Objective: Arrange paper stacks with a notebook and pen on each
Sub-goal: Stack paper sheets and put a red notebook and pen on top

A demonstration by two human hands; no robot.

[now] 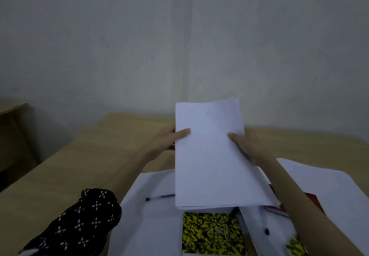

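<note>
**Q:** Report the state of the hands and the position of the held item.

**A:** The left hand (169, 140) and right hand (246, 145) are apart, one on each long edge of a paper stack (209, 162). Each thumb lies on the upper face. The other fingers pass behind the sheets and are hidden. Both hands grip the stack. It is raised above the table (89, 166) and tilted, far end higher.

**Q:** What lies below the stack?

**A:** White sheets (151, 225) are spread on the table. A pen (159, 197) lies on them to the left, and its right end is covered by the held stack. A yellow-and-black notebook (211, 233) lies just nearer than the stack's lower edge, and the frame cuts off its bottom. A dark slanted object meets its top right corner. Most of it is covered, so what it is cannot be told.

**Q:** And on the right side?

**A:** The right forearm crosses this area. A red notebook (313, 198) shows beside the arm, mostly hidden. More white paper (319, 181) lies beyond it. A small dark spot (267, 231) sits on the sheets and is too small to identify. A second yellow-patterned item (295, 245) at the bottom edge is blurred and cut off.

**Q:** Any other limits on the view?

**A:** A black patterned sleeve (83, 221) on the left arm runs out of frame. Blur softens all edges, so the number of sheets in the stack cannot be read.
</note>
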